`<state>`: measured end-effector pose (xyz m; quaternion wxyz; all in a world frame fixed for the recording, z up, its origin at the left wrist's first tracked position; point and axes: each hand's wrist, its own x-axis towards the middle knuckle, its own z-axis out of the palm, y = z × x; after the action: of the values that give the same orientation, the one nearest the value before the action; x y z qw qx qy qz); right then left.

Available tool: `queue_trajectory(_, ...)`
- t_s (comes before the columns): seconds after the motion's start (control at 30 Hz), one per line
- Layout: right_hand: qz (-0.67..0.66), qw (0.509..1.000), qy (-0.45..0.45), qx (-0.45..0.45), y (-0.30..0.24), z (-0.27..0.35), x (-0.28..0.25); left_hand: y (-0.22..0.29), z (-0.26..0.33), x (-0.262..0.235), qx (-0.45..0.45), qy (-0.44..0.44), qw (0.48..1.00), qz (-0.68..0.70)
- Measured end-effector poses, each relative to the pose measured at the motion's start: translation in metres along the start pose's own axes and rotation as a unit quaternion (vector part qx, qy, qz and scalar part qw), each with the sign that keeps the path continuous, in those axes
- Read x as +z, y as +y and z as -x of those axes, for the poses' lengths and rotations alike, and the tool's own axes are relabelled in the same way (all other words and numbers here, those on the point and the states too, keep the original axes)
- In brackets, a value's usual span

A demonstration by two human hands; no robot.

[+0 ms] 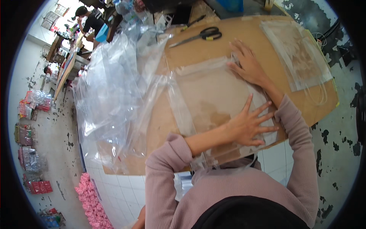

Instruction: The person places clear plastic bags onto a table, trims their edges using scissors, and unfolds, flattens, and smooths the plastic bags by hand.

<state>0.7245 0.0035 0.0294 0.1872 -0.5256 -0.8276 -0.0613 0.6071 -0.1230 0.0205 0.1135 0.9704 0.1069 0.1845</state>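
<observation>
Nearest the camera, the left hand (246, 128) lies flat with its fingers (263, 110) spread wide, pressing down on a clear plastic bag (207, 101) toward the near edge of the bench (179, 49). Further up, the right hand (248, 65) also lies flat, fingers close together, on the bag's far right corner. Neither hand grips anything; both simply pin the film to the brown board.

That bag sits in the middle of the bench, glossy and see-through, with a folded band down its left side and a few soft creases. Its near edge seems to hang off the bench toward the person's chest, though the film is too clear there to be sure.

From here, the slick film could slide or wrinkle under the palms if 1 hand pushes harder than the other, leaving a crooked fold. Trapped air could puff it up again once pressure goes. At the left edge, a loose heap of clear bags (114, 87) overlaps the bench and touches the flat bag's left side; a drag of the sleeve (167, 152) could pull it off. Scissors (202, 35) lie near the far edge, well apart from both hands, and another flat clear bag (301, 53) rests at the far right corner.
</observation>
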Motion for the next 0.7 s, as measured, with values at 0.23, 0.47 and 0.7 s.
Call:
queue_trajectory(0.23, -0.480, 0.835, 0.131, 0.236, 0.033, -0.002, -0.010, 0.004, -0.001, -0.001, -0.006, -0.019, 1.000, -0.009)
queue_trajectory(0.47, -0.456, 0.879, 0.030, 0.136, 0.036, 0.041, -0.069, 0.003, -0.007, 0.005, -0.010, 0.001, 1.000, -0.001)
queue_trajectory(0.7, -0.438, 0.835, 0.154, 0.296, -0.017, 0.188, -0.142, -0.022, -0.040, -0.013, 0.048, 0.002, 0.999, 0.008)
